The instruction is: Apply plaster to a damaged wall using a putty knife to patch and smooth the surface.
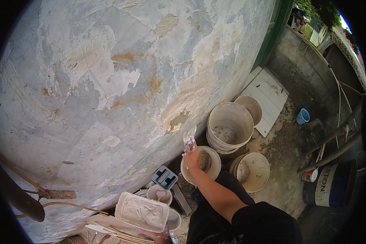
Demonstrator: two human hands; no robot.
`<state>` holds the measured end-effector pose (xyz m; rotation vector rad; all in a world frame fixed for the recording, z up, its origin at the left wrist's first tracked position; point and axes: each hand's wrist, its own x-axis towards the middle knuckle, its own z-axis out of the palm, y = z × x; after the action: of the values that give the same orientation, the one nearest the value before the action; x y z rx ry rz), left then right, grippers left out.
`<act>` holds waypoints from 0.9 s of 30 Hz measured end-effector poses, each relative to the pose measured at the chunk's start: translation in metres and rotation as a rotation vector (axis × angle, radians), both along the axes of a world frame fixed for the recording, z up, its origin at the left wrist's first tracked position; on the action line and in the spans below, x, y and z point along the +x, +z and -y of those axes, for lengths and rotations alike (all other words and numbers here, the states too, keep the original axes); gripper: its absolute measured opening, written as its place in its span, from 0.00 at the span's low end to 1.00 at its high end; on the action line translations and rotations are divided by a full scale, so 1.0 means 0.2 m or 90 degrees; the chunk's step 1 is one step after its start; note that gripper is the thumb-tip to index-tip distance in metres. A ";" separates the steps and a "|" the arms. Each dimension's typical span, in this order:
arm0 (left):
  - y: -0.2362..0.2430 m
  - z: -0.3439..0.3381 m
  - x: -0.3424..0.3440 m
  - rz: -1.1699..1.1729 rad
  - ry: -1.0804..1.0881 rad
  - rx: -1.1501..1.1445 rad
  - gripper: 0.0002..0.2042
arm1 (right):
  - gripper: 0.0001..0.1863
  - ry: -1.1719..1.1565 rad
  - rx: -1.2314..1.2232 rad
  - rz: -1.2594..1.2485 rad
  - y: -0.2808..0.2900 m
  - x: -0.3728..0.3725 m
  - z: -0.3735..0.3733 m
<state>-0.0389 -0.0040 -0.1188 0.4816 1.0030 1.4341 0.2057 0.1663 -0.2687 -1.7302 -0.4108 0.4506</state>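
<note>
My right hand [192, 157] is closed round the handle of a putty knife [190, 134]. Its pale, smeared blade points up toward the wall [122, 97], just below a bare, chipped patch [177, 121]. Under my left side, my left hand [160, 235] grips the lower edge of a rectangular tray [141, 211] of whitish plaster. Most of its fingers are hidden beneath the tray. Beneath my right forearm stands a round bucket [186, 171] with a smaller vessel inside it.
Large plaster-stained buckets [230, 122] stand along the wall's foot, one more [256, 173] nearer my legs. A grey-lidded box [164, 177] sits beside the tray. At far left is a paint roller [59, 194]. A blue basket [302, 116] and a dark drum [329, 185] lie to the right.
</note>
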 end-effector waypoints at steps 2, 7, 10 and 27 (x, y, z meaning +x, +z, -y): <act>-0.02 0.02 -0.01 0.154 0.166 -0.130 0.39 | 0.18 0.031 -0.003 -0.043 0.02 0.06 -0.12; -0.12 0.10 -0.08 0.270 0.279 -0.254 0.39 | 0.22 0.124 -0.177 -0.032 0.17 -0.08 -0.35; -0.27 0.14 -0.17 0.255 0.218 -0.226 0.40 | 0.24 0.178 -0.189 -0.021 0.24 -0.25 -0.30; -0.37 0.17 -0.21 0.182 0.114 -0.160 0.38 | 0.20 0.115 -0.116 -0.121 0.00 0.03 -0.28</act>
<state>-0.0815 -0.0372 -0.1930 0.0012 0.9942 1.4607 0.2108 0.2232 -0.2685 -1.8127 -0.4010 0.7972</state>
